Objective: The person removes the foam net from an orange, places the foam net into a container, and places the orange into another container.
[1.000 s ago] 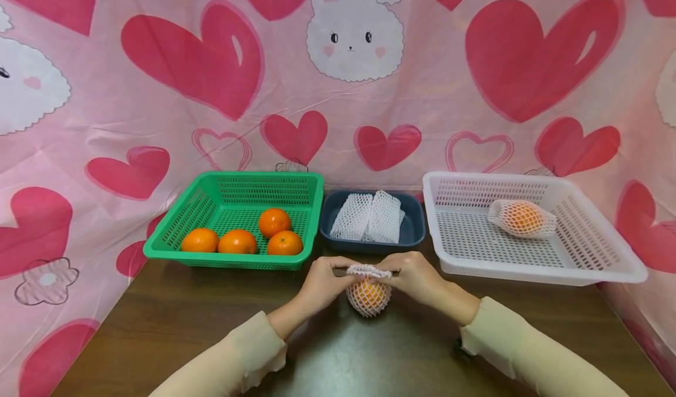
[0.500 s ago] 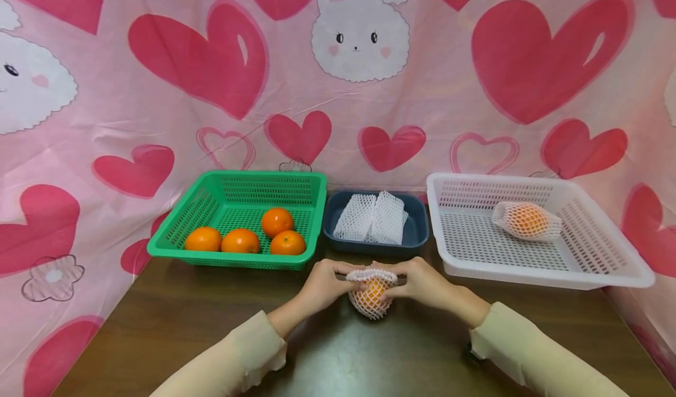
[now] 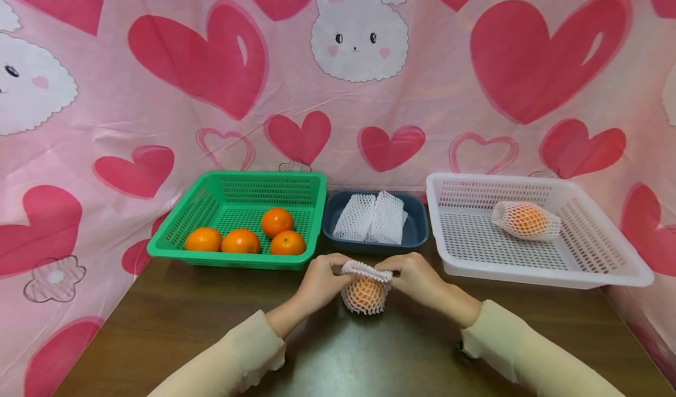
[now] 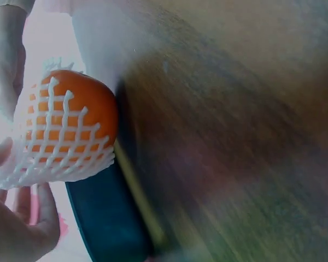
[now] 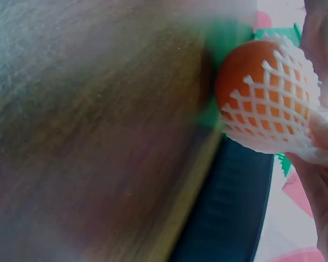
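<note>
An orange (image 4: 101, 103) sits inside a white foam fruit net (image 3: 364, 294) over the middle of the table. Its bottom end pokes bare out of the net in both wrist views. With thumb and fingers my left hand (image 3: 321, 284) pinches the net's gathered upper edge on the left. On the other side my right hand (image 3: 416, 278) pinches the same edge, its thumb inside of view in the right wrist view. The net's rim (image 3: 367, 270) is bunched between the two hands.
A green basket (image 3: 227, 258) with several bare oranges (image 3: 240, 241) stands back left. Behind the hands, a dark blue tray (image 3: 369, 247) holds folded foam nets (image 3: 388, 218). A white basket (image 3: 544, 275) at right holds one netted orange (image 3: 528, 220). A pink curtain (image 3: 369, 104) hangs behind.
Half a second ago my right thumb lay lower on the net's side; now it is back up at the edge. The netted orange has shifted slightly left and tilted.
</note>
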The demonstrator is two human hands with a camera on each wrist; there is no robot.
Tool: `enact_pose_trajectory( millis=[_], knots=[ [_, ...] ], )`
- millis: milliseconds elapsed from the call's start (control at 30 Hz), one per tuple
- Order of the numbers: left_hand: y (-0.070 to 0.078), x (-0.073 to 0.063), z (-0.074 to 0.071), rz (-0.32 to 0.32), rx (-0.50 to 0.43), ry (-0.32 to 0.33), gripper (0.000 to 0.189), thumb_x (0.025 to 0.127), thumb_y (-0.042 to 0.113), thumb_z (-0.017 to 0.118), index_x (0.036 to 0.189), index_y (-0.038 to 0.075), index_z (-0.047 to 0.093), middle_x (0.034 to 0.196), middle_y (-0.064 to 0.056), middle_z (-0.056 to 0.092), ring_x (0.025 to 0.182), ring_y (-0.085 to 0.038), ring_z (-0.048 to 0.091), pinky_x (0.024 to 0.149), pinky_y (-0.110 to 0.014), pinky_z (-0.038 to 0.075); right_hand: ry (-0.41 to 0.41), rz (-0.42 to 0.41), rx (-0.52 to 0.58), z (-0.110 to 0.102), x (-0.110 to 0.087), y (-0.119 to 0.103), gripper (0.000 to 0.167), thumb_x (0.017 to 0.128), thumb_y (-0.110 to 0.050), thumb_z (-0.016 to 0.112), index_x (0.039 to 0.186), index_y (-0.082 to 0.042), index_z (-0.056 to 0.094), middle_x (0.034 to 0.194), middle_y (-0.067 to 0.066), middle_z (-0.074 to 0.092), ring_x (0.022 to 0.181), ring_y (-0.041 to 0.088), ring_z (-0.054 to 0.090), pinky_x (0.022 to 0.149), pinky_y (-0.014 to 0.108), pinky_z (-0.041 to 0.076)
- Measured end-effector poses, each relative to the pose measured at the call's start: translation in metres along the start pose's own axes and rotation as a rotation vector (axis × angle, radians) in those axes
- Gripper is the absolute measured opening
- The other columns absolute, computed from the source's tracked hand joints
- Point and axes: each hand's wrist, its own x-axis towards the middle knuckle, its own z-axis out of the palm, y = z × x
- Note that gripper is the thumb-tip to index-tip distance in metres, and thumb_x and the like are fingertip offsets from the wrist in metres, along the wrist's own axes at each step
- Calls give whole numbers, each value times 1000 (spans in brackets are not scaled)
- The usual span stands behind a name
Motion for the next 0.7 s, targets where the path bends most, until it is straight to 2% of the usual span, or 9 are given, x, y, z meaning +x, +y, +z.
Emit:
enact_pose_trajectory(
  millis=[100,200,267,333,433,533,633,700],
  knots=[
    [-2,0,-1,-17,3,-50,39,80,18,90,114,5,77,113,-6,74,106,-22,66,92,-41,55,12,26,14,2,0,1,23,75,11,82,93,-2,80,89,5,77,81,17,73,71,28,59],
    [-6,-1,-2,-52,17,-111,50,76,22,92,119,5,73,113,-5,73,102,-19,65,91,-39,53,-39,98,45,1,0,2,28,76,-1,87,103,-2,79,98,5,77,90,17,73,78,33,59],
    [-8,-2,-1,-62,24,-134,48,77,22,92,117,4,73,108,-4,74,94,-16,65,85,-35,54,-109,148,68,-1,0,2,44,76,-12,91,116,-1,75,109,6,76,99,15,71,84,36,58],
    [-9,-2,-1,-56,18,-132,42,77,20,91,112,3,75,102,-4,75,89,-14,64,80,-32,54,-185,183,85,-1,-1,3,57,75,-20,92,125,-1,71,115,6,75,101,12,68,86,35,57],
    [-8,-1,0,-20,16,-104,37,76,18,92,107,4,78,103,-4,75,94,-16,67,84,-31,54,-247,207,104,1,-2,4,58,75,-27,92,124,-2,72,111,3,76,94,5,65,81,30,56],
    [-7,-1,0,21,40,-71,34,75,17,93,103,5,80,104,-4,74,101,-20,67,90,-35,54,-226,198,131,5,-3,5,49,75,-25,92,115,-2,76,104,2,77,89,3,66,77,27,57],
    [-6,-2,-1,27,63,-49,30,75,16,93,100,5,81,103,-2,73,102,-23,66,91,-39,52,-176,172,150,8,-3,5,49,74,-19,93,116,0,76,108,7,77,93,7,70,77,27,58],
    [-5,-2,-2,18,53,-38,21,78,10,89,96,4,81,102,-3,72,101,-24,65,91,-42,53,-149,154,150,9,-1,4,49,74,-14,92,118,1,76,112,9,75,96,11,71,77,26,58]
  ],
)
